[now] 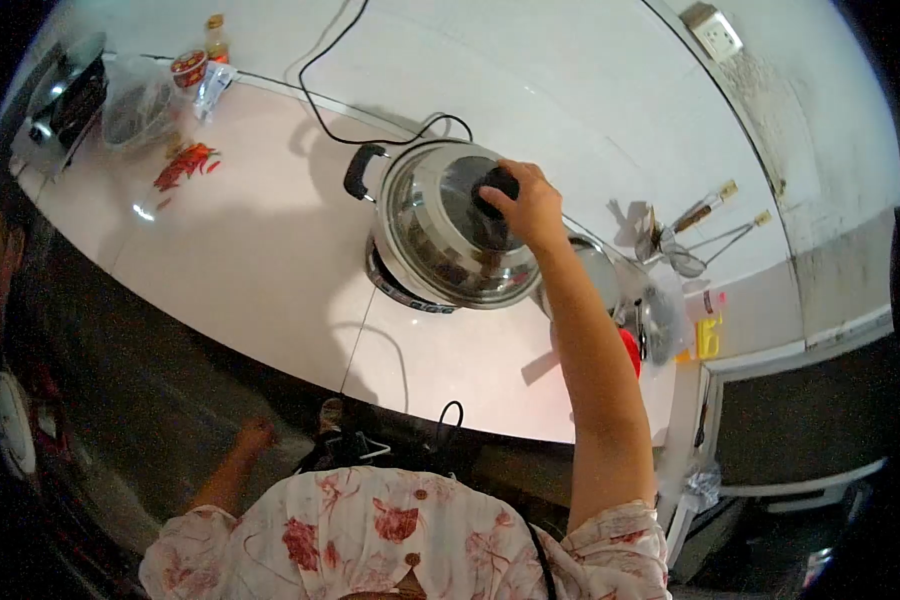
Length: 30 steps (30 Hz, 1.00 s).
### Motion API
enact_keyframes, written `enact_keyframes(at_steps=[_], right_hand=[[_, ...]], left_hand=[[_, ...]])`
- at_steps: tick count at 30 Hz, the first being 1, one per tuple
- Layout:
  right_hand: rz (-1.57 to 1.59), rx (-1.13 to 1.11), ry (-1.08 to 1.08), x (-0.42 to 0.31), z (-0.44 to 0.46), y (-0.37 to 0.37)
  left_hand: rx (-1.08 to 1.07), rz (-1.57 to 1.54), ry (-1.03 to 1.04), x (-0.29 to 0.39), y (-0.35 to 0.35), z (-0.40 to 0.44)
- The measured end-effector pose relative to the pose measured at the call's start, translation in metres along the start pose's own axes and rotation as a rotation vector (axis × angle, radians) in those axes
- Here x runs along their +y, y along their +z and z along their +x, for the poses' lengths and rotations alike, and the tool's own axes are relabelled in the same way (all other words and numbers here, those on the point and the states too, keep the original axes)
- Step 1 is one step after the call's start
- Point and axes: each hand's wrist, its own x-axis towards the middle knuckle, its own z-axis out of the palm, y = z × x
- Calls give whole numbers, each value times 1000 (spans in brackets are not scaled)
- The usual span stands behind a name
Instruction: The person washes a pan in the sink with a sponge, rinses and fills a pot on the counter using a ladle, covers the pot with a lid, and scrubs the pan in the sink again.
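Note:
A large steel pot with a black side handle stands on a round cooker base [400, 287] at the counter's back edge. Its domed metal lid [425, 235] has a black knob [498, 190] on top. My right hand [532, 208] reaches over from the right with thumb and fingers closed around that knob. The lid lies on the pot or very close over it; the exact gap cannot be told. My left hand [257, 436] hangs low at the left, below the counter edge, small and dark, with its fingers too dim to make out.
Red chilies [183, 167] lie at the counter's left, near a plastic bag [135, 105], a red tub [189, 68] and a bottle [216, 38]. A black cable [315, 105] runs behind the pot. Strainers [685, 260] hang at the right, above a metal bowl [592, 275].

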Motion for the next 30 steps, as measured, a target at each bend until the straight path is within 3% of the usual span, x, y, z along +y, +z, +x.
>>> enact_keyframes(at_steps=[4,7,9,11,12,14,15,20,21,23,24,26,30], right_hand=[[171,70,-43,8,-4,10],[136,104,-24,5,-7,13],[90,134,-15,4,-8,15],[75,151,-28,2,-7,13],[63,162,-52,0,-8,13],[71,163,-37,0,-8,14],[75,157,-28,-1,-7,15],[15,189,-28,-8,-6,18],[-15,184,-18,-8,-8,17],[-71,282,-31,-7,-15,11],[-126,372,-59,-8,-19,7],[-20,366,-61,0,-35,-8],[141,272,-20,25,-89,-43]], left_hand=[[-12,466,116,-27,-4,28],[0,1320,380,-39,-10,34],[131,1287,379,-52,-11,35],[-38,186,-87,-57,-19,47],[-38,195,-87,-61,-21,46],[-64,1116,372,-59,-29,44],[-57,1123,374,-57,-33,44],[-97,81,218,-63,-23,48],[-103,96,220,-64,-23,47],[93,115,38,-53,-15,24],[85,126,38,-58,-18,25],[-126,42,276,-71,-19,23],[18,-180,137,-58,-7,-14]])
